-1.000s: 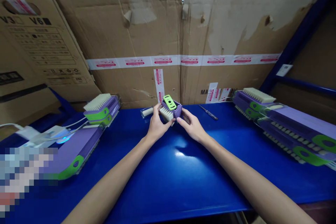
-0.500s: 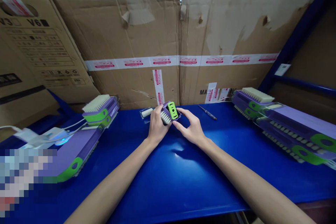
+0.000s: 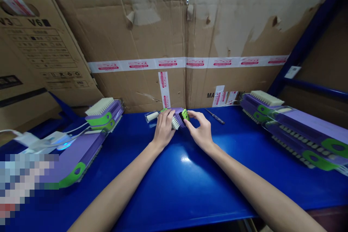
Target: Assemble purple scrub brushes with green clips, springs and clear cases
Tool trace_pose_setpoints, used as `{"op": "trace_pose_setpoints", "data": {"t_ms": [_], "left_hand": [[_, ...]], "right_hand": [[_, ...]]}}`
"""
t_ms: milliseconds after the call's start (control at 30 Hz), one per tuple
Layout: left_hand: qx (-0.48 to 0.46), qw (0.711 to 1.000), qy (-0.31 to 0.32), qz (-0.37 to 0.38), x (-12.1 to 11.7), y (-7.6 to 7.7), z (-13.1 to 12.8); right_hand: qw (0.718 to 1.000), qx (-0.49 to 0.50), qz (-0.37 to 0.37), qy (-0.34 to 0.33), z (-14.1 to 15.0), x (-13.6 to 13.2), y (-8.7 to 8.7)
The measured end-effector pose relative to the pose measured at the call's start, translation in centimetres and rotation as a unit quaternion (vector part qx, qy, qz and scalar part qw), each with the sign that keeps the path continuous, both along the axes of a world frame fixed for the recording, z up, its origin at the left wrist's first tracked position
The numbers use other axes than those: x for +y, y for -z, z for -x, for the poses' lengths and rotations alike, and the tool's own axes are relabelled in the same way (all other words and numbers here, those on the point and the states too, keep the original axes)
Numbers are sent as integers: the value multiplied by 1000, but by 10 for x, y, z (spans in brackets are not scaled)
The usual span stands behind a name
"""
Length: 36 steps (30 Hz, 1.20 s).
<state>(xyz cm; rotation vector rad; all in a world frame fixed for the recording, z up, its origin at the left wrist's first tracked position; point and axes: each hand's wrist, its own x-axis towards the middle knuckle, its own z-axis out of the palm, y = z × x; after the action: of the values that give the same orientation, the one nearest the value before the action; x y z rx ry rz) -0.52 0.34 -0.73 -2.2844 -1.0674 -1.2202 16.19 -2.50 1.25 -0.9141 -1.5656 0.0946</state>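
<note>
A purple brush device (image 3: 178, 112) with white bristles lies tilted on its side at the far middle of the table. My left hand (image 3: 164, 127) is wrapped over its left part, and a bit of green shows past the fingertips. At the right end of the body sits a green end cap (image 3: 185, 115), with a dark gap between the two. The thumb and fingers of my right hand (image 3: 200, 128) pinch this cap. To the left lies a clear case with a white roller-like piece (image 3: 152, 116). A screwdriver (image 3: 215, 116) rests to the right of my right hand.
Similar purple-green brush devices are stacked at the left (image 3: 104, 114) and right (image 3: 296, 127). A white power strip (image 3: 51, 143) with cables and a blue light is at the left. Cardboard (image 3: 136, 43) walls the back of the blue table (image 3: 174, 188).
The brush device has turned, so its green end cap now faces right instead of toward me and more of its purple side shows. My right fingers have closed on the cap.
</note>
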Motion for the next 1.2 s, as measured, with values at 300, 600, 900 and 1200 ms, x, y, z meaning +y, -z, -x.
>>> {"op": "trace_pose_setpoints", "data": {"t_ms": [300,600,900,1200], "left_hand": [[-56,998,11,-27,4,4,0],[-80,996,20,-28,2,7,-3],[-86,996,19,-20,3,7,-2],[-77,996,23,-34,2,6,-2]], "right_hand": [[990,-74,-104,61,5,-9,-3],[978,-144,-120,86,12,-13,-3],[974,-162,-138,81,7,-11,-6],[976,-161,-124,76,7,-10,-4]]}}
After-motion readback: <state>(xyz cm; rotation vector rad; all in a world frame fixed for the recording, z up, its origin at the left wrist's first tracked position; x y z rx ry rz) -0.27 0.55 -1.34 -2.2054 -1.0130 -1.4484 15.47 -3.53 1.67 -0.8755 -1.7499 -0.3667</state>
